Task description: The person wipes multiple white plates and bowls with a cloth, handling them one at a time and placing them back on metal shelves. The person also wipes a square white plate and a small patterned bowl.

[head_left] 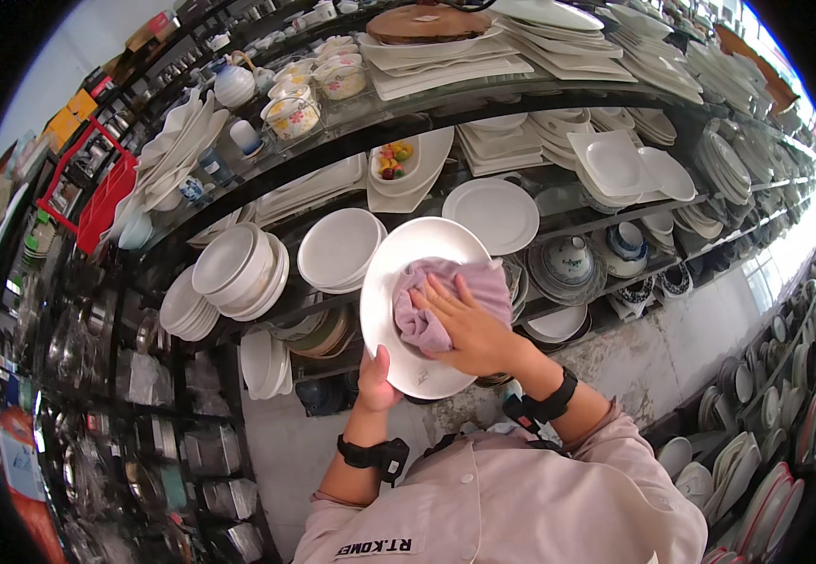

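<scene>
My left hand (379,381) grips the lower left rim of a white oval plate (425,240), its thumb on the upper face. The plate is held up in front of my body. Against its inner face my right hand (468,328) presses a crumpled mauve cloth (482,282), fingers spread over the fabric. Just behind the plate, a stack of round white plates (341,247) lies to the left and a wide-rimmed round white plate (491,215) to the right, both on a shelf.
A dark-framed shelf (351,134) spans the front, loaded with stacked white dishes. White bowls (228,261) stand at its left. Under the upper shelf, a lidded patterned pot (568,261) sits on the right. More plates (735,381) fill a rack at the far right. Grey floor (668,331) shows between.
</scene>
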Action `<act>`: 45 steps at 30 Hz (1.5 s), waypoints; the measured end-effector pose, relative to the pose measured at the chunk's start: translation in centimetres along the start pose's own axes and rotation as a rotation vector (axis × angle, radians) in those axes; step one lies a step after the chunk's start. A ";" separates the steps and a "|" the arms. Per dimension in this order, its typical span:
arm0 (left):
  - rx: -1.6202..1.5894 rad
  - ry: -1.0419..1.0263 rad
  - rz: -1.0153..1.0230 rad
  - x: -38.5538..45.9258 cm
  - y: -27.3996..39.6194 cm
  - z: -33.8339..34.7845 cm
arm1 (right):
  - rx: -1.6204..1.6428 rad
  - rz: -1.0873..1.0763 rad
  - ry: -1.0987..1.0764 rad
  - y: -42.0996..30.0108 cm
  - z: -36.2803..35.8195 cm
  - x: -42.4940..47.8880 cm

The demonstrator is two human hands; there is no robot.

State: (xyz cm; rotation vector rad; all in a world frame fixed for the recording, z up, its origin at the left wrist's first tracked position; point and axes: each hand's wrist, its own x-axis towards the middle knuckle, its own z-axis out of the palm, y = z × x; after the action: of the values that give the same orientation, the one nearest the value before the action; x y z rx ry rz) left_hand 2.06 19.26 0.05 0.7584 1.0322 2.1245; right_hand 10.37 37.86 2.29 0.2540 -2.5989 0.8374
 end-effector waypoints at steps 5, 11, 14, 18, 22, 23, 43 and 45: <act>-0.186 0.012 -0.024 1.0 -0.1 -1.8 | 0.216 -0.073 -0.271 0.3 -1.4 -1.1; -0.169 0.173 0.131 1.5 1.7 -1.3 | 0.136 0.083 0.180 4.3 -3.8 -3.8; -0.194 0.180 0.154 1.2 2.3 -1.6 | 1.198 0.561 0.688 8.7 -1.3 -6.7; -0.246 0.154 0.078 0.7 1.5 -2.2 | 1.575 0.672 0.555 8.1 -1.8 -6.6; -0.299 0.188 -0.041 -0.6 -1.5 -3.5 | 1.736 0.489 0.331 6.3 -3.5 -6.2; -0.318 0.183 -0.078 -0.8 -1.9 -3.5 | 1.710 0.447 0.298 6.3 -3.7 -6.3; -0.083 0.263 0.013 1.2 -3.6 2.4 | 1.656 0.542 0.745 4.4 -0.9 -7.8; -0.148 0.237 -0.056 1.1 -2.8 1.7 | 1.705 0.574 0.691 3.9 -1.3 -8.1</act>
State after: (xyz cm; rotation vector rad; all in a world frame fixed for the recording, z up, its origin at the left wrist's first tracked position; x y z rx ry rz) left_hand 3.44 22.25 -1.15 0.4093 0.9897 2.2515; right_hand 17.00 42.17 -2.22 -0.3256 -0.7533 2.5112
